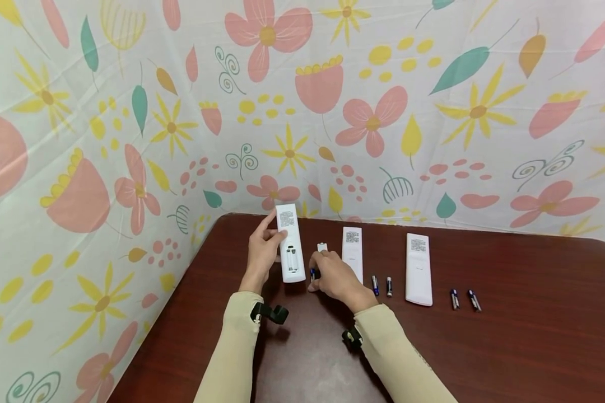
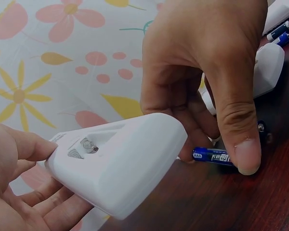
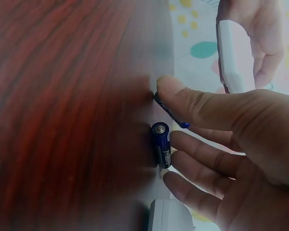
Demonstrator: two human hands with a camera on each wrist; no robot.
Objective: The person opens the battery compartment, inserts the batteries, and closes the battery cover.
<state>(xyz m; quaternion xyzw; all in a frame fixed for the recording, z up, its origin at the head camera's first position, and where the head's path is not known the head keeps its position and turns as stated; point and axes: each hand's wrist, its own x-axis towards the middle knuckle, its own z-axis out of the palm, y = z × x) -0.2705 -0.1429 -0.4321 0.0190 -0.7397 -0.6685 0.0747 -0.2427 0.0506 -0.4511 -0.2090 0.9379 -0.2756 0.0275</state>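
Observation:
My left hand (image 1: 262, 249) grips a white remote control (image 1: 284, 238) by its side, raised and tilted with its back facing me. Its battery compartment (image 1: 292, 261) is uncovered, and coil springs (image 2: 89, 144) show inside. To the right, low over the table, my right hand (image 1: 336, 275) pinches a blue battery (image 2: 207, 155) between thumb and finger. A second blue battery (image 3: 162, 148) lies on the table right by the other fingers of that hand. A small white battery cover (image 1: 322, 247) is just beyond the right hand.
A second white remote (image 1: 352, 252) lies partly behind my right hand, with two batteries (image 1: 375, 285) beside it. Farther right is a third remote (image 1: 419, 271), and two more batteries (image 1: 455, 299) lie past it. A flower-patterned cloth (image 1: 292, 112) hangs behind the dark wooden table (image 1: 534, 347).

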